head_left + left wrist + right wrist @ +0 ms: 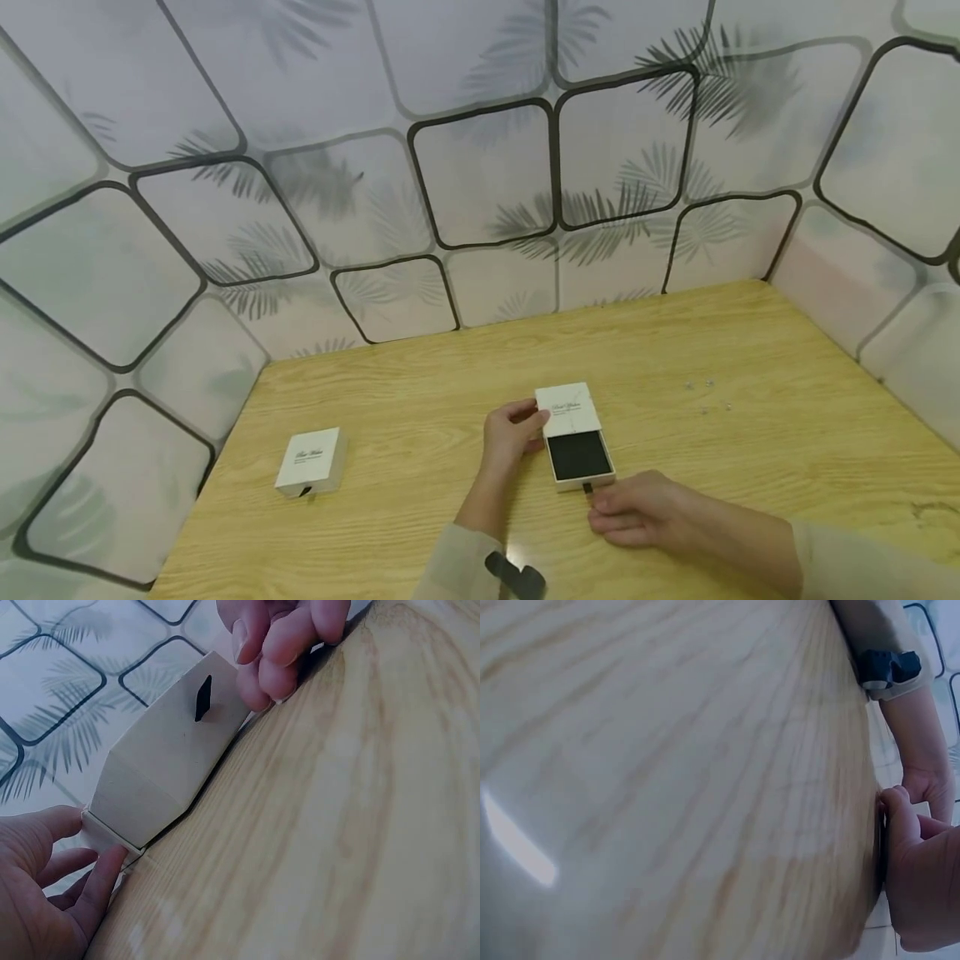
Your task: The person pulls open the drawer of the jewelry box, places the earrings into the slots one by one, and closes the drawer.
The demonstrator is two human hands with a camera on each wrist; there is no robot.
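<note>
From the head camera I saw the left hand (512,433) gripping the white cardboard box (573,433) mid-table, its black-lined drawer (579,457) slid toward the right hand (637,510), which pinched the pull tab (587,487).

The left wrist camera showed fingers (281,652) pinching beside that tab (202,697).

The right wrist camera mostly showed glossy wood table (667,772).

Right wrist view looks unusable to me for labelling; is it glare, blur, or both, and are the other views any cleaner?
Right wrist: the table is blurred, with a glare streak at left. Left wrist: the drawer box is fairly sharp. Head: evenly lit, wall lines bowed by the lens.
</note>
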